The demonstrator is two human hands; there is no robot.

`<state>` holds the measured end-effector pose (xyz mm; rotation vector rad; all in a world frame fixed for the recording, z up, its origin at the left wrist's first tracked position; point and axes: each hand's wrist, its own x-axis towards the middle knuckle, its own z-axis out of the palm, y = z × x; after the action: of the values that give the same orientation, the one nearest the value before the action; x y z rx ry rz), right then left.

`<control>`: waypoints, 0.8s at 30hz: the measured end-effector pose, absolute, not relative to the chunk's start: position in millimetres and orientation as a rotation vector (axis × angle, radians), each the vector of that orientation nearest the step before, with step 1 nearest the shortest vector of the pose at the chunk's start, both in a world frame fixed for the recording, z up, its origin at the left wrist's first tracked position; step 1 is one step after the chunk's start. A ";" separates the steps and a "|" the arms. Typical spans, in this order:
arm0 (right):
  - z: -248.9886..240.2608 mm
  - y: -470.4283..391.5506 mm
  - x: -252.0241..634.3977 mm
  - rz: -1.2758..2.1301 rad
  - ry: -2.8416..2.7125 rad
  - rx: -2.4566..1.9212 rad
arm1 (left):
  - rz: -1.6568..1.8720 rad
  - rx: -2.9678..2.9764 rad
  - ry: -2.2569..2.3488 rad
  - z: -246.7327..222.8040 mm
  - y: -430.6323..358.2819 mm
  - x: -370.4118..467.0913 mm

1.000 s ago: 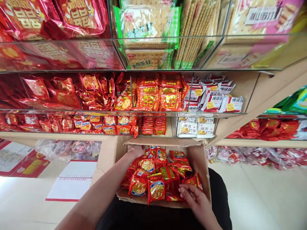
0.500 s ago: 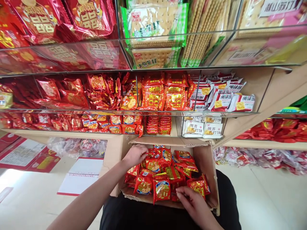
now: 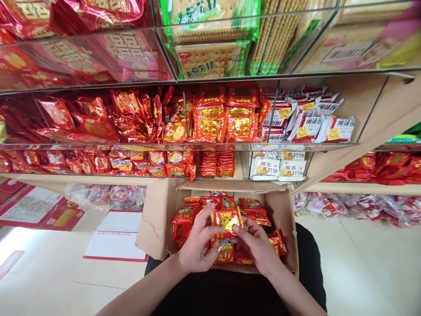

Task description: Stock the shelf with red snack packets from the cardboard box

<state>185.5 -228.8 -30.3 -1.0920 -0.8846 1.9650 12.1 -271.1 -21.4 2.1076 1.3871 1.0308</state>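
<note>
Over an open cardboard box (image 3: 295, 245) on my lap, a shiny red and gold biscuit packet (image 3: 226, 219) is held up between my two hands. My left hand (image 3: 200, 243) has its curved fingers against the packet's left edge, with the thumb lower down. From the other side, my right hand (image 3: 258, 245) grips the packet, thumb on its front and fingers behind. Beneath them, several similar red packets (image 3: 251, 205) with blue and gold labels lie loose in the box, partly covered by my hands.
Clear-fronted shelves hold red packets (image 3: 210, 118), white cracker packs (image 3: 294, 169) and green-wrapped crackers (image 3: 210, 57). The lowest compartments sit just behind the box. An opened flap (image 3: 153, 224) sticks out at its left. A white and red card (image 3: 113, 237) lies on the floor.
My left hand has moved right and down from the box's back left to its middle. My right hand has risen to meet it, and a packet is now held between them.
</note>
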 end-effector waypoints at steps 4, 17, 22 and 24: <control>-32.6 -236.7 192.1 1.929 -1.077 -1.122 | 1.122 1.473 1.369 -28.1 -273.3 23.3; 19.0 -210.5 197.9 1.230 -2.439 -0.885 | 0.791 1.885 1.372 9.6 -271.0 7.6; 42.1 -153.1 199.8 1.020 -2.169 -1.195 | 1.030 1.900 1.862 -7.8 -274.0 -40.2; 31.7 -117.6 193.9 0.899 -2.120 -1.345 | 1.007 1.957 2.102 -24.8 -273.0 -63.1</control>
<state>193.9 -117.6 31.7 -1.3447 -2.1203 0.8985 -63.1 -273.0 -24.8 1.9566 2.1023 1.0071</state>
